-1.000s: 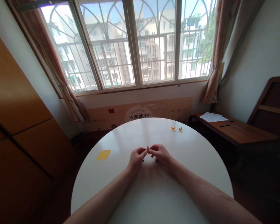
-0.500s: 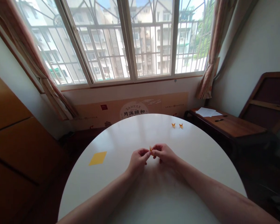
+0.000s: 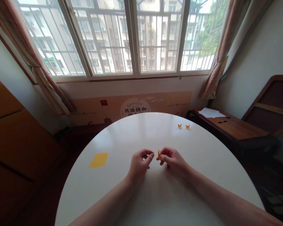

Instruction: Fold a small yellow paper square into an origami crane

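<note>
A small folded orange-yellow paper piece (image 3: 159, 155), its narrow points upward, is pinched between the thumb and fingers of my right hand (image 3: 171, 156). Just to its left, apart from the paper, my left hand (image 3: 141, 161) has its thumb and index fingertips brought together, with nothing visible between them. Two finished paper cranes stand side by side toward the table's far right: the left crane (image 3: 180, 126) and the right crane (image 3: 187, 127). On the left of the table lies a flat yellow paper sheet (image 3: 98, 160).
Both forearms rest over a round white table (image 3: 85, 194). To the right, a low wooden bench (image 3: 242, 128) bears white papers (image 3: 211, 113) and a dark pen (image 3: 222, 121). A printed cardboard panel (image 3: 89, 106) stands behind the table, under barred windows. An orange-brown cabinet (image 3: 11, 135) is at left.
My hands have parted: the right one has moved right with the folded paper, and the left one has let go of it. The camera view has tilted slightly downward.
</note>
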Motion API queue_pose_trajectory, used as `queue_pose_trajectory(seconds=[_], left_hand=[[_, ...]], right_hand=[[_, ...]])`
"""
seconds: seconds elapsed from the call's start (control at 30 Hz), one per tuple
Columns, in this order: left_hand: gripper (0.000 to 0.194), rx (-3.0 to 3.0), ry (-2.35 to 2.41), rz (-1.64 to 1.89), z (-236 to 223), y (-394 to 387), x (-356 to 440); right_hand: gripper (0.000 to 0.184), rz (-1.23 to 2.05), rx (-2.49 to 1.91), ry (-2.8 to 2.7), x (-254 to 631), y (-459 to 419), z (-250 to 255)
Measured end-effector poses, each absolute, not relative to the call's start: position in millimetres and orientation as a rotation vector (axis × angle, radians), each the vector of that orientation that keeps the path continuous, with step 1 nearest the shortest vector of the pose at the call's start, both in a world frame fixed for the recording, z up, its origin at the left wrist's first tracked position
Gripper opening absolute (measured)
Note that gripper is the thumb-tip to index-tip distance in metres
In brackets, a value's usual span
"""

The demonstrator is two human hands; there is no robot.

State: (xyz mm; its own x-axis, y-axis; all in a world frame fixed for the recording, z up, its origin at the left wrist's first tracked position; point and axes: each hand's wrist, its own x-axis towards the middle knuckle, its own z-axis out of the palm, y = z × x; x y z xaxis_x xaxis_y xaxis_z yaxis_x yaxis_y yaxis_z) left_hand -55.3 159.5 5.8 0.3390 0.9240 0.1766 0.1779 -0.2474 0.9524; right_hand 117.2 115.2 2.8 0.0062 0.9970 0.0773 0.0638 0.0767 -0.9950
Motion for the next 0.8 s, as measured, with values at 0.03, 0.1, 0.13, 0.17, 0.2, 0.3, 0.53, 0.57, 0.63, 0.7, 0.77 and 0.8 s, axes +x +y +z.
queue_pose_trajectory(seconds=[0.03,0.1,0.13,0.17,0.2,0.3,0.53,0.57,0.63,0.7,0.77,0.8], left_hand=[[0.023,1.694,1.003,1.009,6.3,159.1,-56.5],[0.015,1.801,0.985,1.033,8.2,157.3,-58.1],[0.012,1.87,0.968,1.045,9.3,156.4,-58.5],[0.01,1.93,0.952,1.055,10.5,155.6,-58.8],[0.01,1.974,0.939,1.06,11.5,155.1,-58.9],[0.009,1.988,0.941,1.063,13.7,155.6,-58.9],[0.011,1.951,0.926,1.041,19.7,148.5,-59.1],[0.011,1.944,0.921,1.022,20.4,146.3,-58.9],[0.009,1.925,0.93,1.004,21.4,142.6,-58.3],[0.008,1.912,0.95,0.987,21.5,140.3,-57.3],[0.008,1.91,0.973,0.967,21.3,139.2,-56.3],[0.009,1.909,0.984,0.96,21.2,138.9,-55.7]], right_hand=[[0.016,1.101,-1.206,-1.287,116.0,114.4,2.3],[0.012,1.065,-1.225,-1.29,113.8,112.3,1.2],[0.011,1.046,-1.239,-1.289,112.9,111.1,0.7],[0.01,1.028,-1.253,-1.288,112.3,110.0,0.2],[0.01,1.012,-1.266,-1.287,111.9,109.0,-0.1],[0.007,0.979,-1.279,-1.3,111.9,107.9,-0.2],[0.004,0.987,-1.241,-1.384,111.5,107.8,-7.8],[0.003,0.993,-1.245,-1.405,111.7,107.3,-9.0],[0.003,1.004,-1.252,-1.44,113.4,106.1,-10.2],[0.003,1.049,-1.241,-1.45,116.8,105.0,-10.0],[0.003,1.1,-1.226,-1.458,120.9,103.7,-9.5],[0.003,1.113,-1.221,-1.463,122.6,103.0,-9.4]])
